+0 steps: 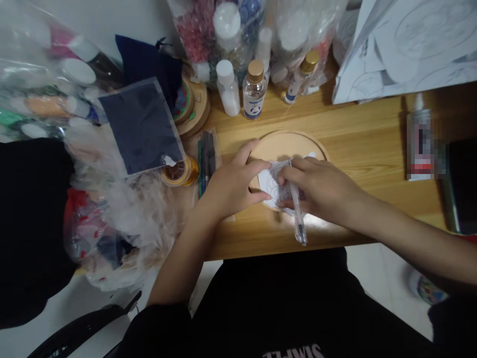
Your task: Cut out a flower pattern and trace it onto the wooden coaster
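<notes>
A round wooden board (286, 144) lies on the table in front of me, with a white paper (265, 184) printed with a line drawing on top. My left hand (238, 181) grips the board's left side, its fingertips reaching onto the paper's left edge. My right hand (316, 186) rests over the paper's right part and hides some of it. Tucked in my right hand is a clear pen (299, 223), its far end pointing towards my body. The right fingertips touch the paper.
Behind the board stand a white-capped bottle (228, 89) and gold-capped bottles (255, 92). To the left are a thread spool (181, 171), pens (206, 159), a dark blue sheet (143, 124) and plastic bags (145, 214). A tube (421, 144) and printed papers (406, 54) lie right.
</notes>
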Motion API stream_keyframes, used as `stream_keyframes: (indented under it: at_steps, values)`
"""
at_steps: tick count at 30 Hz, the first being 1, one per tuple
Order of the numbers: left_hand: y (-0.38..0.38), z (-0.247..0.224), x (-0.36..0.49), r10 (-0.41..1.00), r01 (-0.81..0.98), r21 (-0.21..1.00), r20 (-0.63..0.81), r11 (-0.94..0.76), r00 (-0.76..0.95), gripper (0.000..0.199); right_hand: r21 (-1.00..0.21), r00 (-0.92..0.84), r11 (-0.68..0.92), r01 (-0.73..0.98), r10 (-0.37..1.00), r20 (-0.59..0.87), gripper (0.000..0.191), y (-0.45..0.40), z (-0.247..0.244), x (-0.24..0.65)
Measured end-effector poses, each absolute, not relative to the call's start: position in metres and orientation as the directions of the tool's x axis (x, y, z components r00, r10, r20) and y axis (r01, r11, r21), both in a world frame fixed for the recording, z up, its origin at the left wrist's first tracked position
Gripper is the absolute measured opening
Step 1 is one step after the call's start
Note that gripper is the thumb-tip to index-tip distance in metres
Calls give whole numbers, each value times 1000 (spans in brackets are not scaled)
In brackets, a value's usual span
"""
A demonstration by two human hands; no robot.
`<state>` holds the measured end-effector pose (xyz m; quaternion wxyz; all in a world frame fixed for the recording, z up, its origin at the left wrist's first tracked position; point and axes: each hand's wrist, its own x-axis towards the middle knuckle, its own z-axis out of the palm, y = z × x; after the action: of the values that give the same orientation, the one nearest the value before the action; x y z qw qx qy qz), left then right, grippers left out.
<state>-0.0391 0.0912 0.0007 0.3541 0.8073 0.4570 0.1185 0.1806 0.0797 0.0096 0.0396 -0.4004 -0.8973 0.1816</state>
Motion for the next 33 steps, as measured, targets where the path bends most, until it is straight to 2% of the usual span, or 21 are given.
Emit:
stream_keyframes:
  at_steps: [3,10,16,23,28,33]
  values:
    - [91,3,-38,821,663,682,-162,-308,548,45,-369,-676,608,703,733,-80,29,80,8,181]
    - [92,7,-36,812,688,664,-208,-292,545,48,-500,-760,637,587,646,-70,29,86,1,196]
    - [91,3,-37,817,683,649,-161,-335,553,48,-329,-759,698,636,644,-101,41,92,3,205]
    - [91,3,-38,815,670,671,-168,-318,555,48,-477,-784,658,583,610,-117,38,96,5,214]
    - [91,4,-38,817,667,676,-166,-313,552,47,-481,-790,659,579,600,-129,36,96,5,215]
    - [91,5,-37,816,670,662,-149,-337,558,50,-422,-786,682,597,602,-138,36,96,7,212]
